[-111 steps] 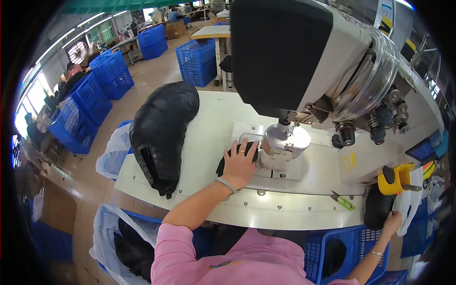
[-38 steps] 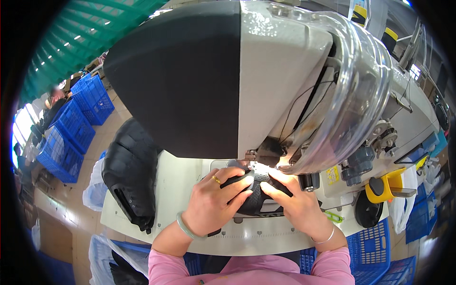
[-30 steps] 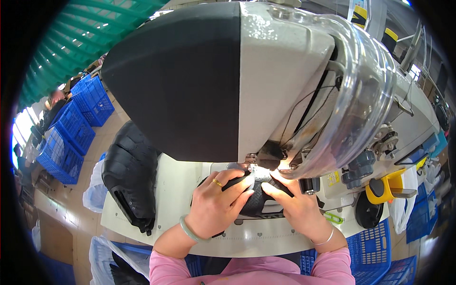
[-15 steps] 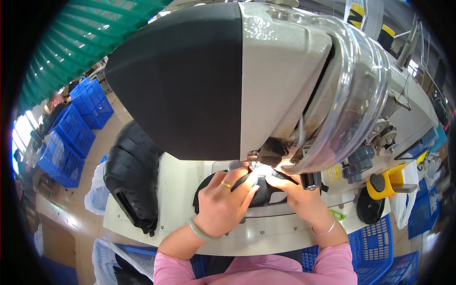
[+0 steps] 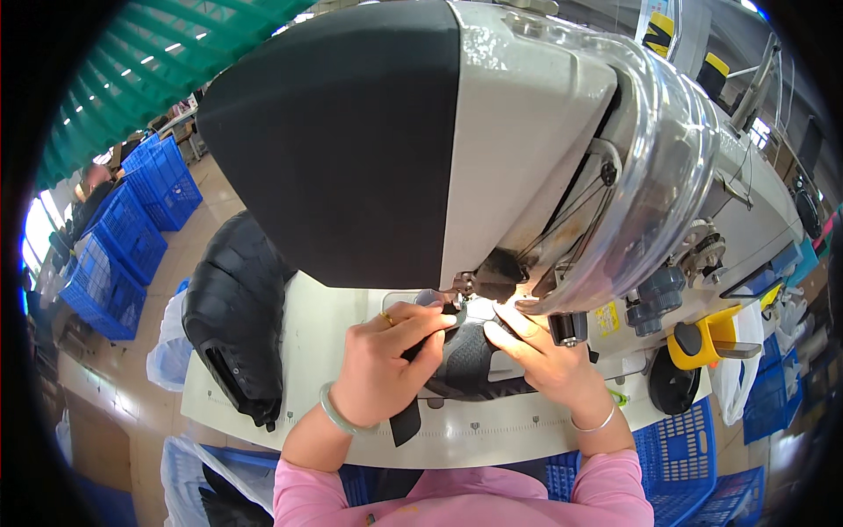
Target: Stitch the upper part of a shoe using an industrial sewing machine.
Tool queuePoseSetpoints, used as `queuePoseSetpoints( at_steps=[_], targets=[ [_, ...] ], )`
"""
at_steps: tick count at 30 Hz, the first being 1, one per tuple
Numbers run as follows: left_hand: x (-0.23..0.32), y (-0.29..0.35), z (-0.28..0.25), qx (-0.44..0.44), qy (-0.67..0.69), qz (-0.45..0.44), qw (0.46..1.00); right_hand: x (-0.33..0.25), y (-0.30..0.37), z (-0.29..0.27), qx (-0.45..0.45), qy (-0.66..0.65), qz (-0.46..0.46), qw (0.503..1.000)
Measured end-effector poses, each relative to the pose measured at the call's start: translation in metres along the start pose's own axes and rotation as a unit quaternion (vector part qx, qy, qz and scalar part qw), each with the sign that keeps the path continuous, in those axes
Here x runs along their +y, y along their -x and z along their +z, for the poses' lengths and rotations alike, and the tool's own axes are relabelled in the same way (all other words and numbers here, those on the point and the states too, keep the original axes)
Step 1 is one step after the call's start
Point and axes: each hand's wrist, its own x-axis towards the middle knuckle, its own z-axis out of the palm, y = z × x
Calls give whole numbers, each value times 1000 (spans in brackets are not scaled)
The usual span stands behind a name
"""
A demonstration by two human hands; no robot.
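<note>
A: State the position of the black textured piece (image 5: 468, 358).
B: It lies under the near edge of the head of the sewing machine (image 5: 342, 158), above the surface (image 5: 323, 351).
A: State the grip of each hand.
B: Left hand (image 5: 386, 356): thumb and fingertips are pressed together, pinching the left edge of the piece. Right hand (image 5: 553, 360): fingers are extended and slightly spread, resting on its right portion.
A: List adjacent items.
B: Left on the surface: a black padded piece (image 5: 237, 316) with a long slot. Right: a black rounded item (image 5: 674, 382), just nearer than a yellow holder (image 5: 702, 338). Far left: blue crates (image 5: 101, 285).
</note>
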Motion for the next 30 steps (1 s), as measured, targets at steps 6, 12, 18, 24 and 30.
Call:
queuePoseSetpoints(
  at_steps=[6,12,18,24,30],
  targets=[
    [2,5,-3,-14,-115,104,988,-3,0,0,7,-12,11,1000],
    [1,7,-3,-38,-164,127,978,-2,-1,7,45,-40,9,998],
    [-2,6,-1,-37,-178,141,973,-3,-3,16,76,-2,5,997],
    [-7,7,5,-27,-217,152,964,5,0,31,96,-33,34,994],
    [-9,7,11,0,-239,163,957,-12,-1,17,72,-1,65,995]
  ],
)
